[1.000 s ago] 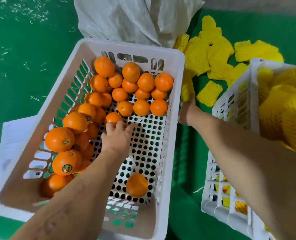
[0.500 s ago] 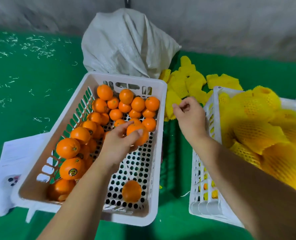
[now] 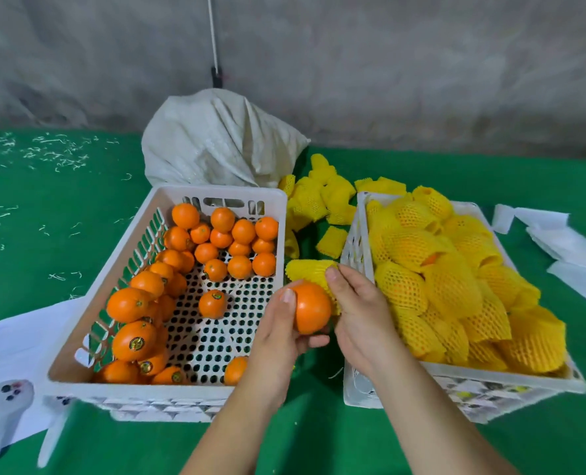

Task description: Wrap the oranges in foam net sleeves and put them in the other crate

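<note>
Between the crates: I see one bare orange [image 3: 311,307] held over the gap, a foam sleeve [image 3: 310,271] touching its far side.
Done: right crate [image 3: 463,373] heaped with yellow-netted fruit, looks near full.
Left: left crate [image 3: 168,389] with many unwrapped oranges [image 3: 216,241], mostly along its left and far sides; spare sleeves [image 3: 322,197] lie on the green surface behind.
Left hand [image 3: 278,332]: clamped on the orange from below, thumb on top.
Right hand [image 3: 360,308]: fingers pinched on the sleeve, palm beside the fruit.
Step, I judge: sleeve not yet pulled over.
</note>
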